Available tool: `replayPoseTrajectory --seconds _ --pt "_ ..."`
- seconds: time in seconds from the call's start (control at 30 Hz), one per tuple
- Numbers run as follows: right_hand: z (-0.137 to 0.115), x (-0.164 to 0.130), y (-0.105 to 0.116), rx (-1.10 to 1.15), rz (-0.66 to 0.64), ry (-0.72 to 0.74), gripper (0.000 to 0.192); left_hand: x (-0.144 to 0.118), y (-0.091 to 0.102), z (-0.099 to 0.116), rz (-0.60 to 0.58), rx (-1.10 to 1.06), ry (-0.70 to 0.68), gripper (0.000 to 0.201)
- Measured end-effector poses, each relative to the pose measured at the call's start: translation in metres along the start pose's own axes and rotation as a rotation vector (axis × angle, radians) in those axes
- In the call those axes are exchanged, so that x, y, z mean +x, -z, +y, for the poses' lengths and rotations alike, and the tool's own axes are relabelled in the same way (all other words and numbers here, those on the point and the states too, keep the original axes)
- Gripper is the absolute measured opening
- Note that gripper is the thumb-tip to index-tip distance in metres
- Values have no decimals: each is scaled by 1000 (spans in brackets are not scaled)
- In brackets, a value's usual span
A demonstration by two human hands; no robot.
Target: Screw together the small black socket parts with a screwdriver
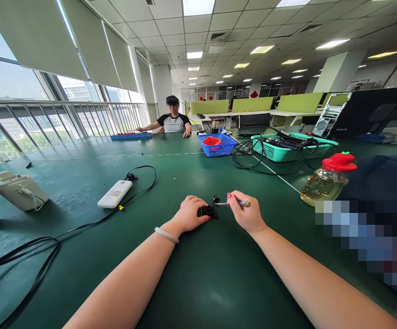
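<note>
A broad dark green surface (198, 274) fills the lower part of the head view, inside a large open-plan office with a grid ceiling, strip lights, white columns and green desk dividers at the back. Tall windows with half-drawn blinds and a metal railing run along the left side. On the surface lie a white power bank (115, 193) with a black cable (82, 226) trailing to the left, a beige pouch (20, 191) at the far left, a blue basket (217, 145) holding something red, a teal basket (287, 148) tangled with black cords, and a clear bottle with a red cap (327, 178) lying near the right edge. At the far end a person (173, 121) sits with both hands on a blue tray (131, 135).

The left hand (190, 213), a pale bracelet at its wrist, curls down over a small black part (208, 211), fingers closed on its left side and pressing it to the surface. The right hand (246, 212) is closed around a thin screwdriver (233, 203), pinched between thumb and fingers, lying nearly level. Its tip points left toward a tiny black piece (216, 199) just beyond the black part, between the two hands.
</note>
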State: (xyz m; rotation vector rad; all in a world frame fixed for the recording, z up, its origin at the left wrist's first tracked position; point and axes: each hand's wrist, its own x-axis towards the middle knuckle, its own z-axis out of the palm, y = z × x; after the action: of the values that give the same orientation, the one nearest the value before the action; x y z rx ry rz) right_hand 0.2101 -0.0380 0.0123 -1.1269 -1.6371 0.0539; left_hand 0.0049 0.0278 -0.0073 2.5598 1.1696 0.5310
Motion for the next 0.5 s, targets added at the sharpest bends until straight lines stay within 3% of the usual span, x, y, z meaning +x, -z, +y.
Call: replayPoseTrajectory --seconds 0.1,0.27,0.37,0.5 --pt "4 1 -2 82 21 -215 46 0 2 2 -4 -4 -17 39" --pt "16 3 -9 167 -35 -395 49 0 4 4 -22 -8 -28 37" --pt "21 3 -13 196 -89 -424 47 1 3 3 -32 6 -31 38" --pt "17 3 -12 156 -135 -345 43 2 3 2 -34 32 -38 40"
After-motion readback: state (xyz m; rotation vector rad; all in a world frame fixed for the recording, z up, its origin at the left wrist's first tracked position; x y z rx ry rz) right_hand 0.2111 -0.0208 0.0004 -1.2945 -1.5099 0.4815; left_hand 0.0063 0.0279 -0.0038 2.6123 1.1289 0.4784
